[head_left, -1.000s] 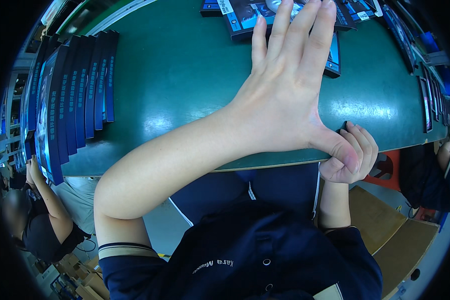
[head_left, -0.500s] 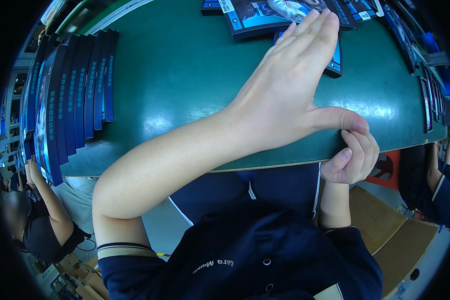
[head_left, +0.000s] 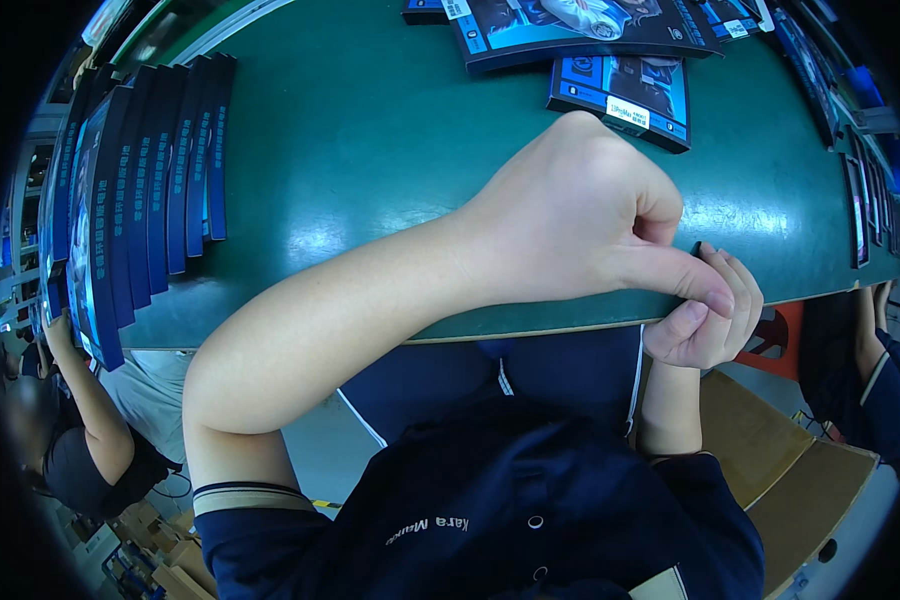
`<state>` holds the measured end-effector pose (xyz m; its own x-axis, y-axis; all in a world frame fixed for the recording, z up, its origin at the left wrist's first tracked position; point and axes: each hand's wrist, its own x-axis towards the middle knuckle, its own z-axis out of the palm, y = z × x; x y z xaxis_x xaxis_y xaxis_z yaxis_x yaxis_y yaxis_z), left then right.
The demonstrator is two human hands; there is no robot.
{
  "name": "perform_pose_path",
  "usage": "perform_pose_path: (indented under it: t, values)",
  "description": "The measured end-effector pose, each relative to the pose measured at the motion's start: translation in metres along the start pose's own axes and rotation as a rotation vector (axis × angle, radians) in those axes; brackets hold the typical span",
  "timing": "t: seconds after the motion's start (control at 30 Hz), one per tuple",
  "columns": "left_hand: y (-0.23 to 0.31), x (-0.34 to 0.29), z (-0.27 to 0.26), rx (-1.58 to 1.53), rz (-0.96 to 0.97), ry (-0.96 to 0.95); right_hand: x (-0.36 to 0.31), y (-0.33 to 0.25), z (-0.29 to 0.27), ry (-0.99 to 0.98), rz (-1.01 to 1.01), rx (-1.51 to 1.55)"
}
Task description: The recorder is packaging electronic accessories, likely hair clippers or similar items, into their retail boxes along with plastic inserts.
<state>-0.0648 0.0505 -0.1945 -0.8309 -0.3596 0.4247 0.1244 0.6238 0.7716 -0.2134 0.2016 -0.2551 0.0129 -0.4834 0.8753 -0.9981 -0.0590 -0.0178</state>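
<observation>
Over the green table (head_left: 360,130), my left hand (head_left: 570,215) is closed with its fingers curled under, and its thumb reaches out to the right. The thumb's tip meets the fingers of my right hand (head_left: 708,325) at the table's near edge. My right hand is also closed, its fingers bent toward the thumb, and no object shows in it. Just beyond my left hand lies a small flat blue-black box (head_left: 625,95) with a white label. A larger picture-printed box (head_left: 580,30) overlaps its far side.
A row of dark boxes (head_left: 160,180) stands on edge at the left. More boxes (head_left: 805,70) and thin framed panels (head_left: 860,200) line the right side. An open cardboard carton (head_left: 780,450) and a red stool (head_left: 775,340) are at lower right. Other people (head_left: 90,440) sit on both sides.
My left hand's outstretched fingers have curled in, uncovering the small labelled box. Its thumb has bent down against the right hand's fingers. My right hand has hardly moved.
</observation>
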Motion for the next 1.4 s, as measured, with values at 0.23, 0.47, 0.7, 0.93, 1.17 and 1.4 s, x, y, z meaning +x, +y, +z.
perform_pose_path:
  t: [0.23,0.47,0.7,0.93,1.17,1.4]
  values:
    - [-0.004,0.004,0.007,-0.022,0.357,0.223,0.001,-0.002,-0.005,-0.034,0.034,-0.026]
    - [-0.003,0.000,0.007,0.042,0.280,0.105,0.001,0.000,-0.004,-0.038,0.002,0.001]
    - [0.008,-0.008,0.013,0.243,0.274,0.347,0.000,0.001,-0.002,0.006,0.004,0.019]
    - [-0.009,0.002,0.011,0.138,0.213,0.320,0.003,-0.001,-0.002,-0.020,-0.007,0.003]
    - [0.002,-0.001,-0.009,0.038,-0.066,-0.083,0.005,-0.002,-0.003,-0.018,-0.014,-0.007]
    - [-0.002,-0.002,-0.008,-0.003,-0.043,0.021,0.003,-0.001,-0.003,-0.024,-0.008,-0.008]
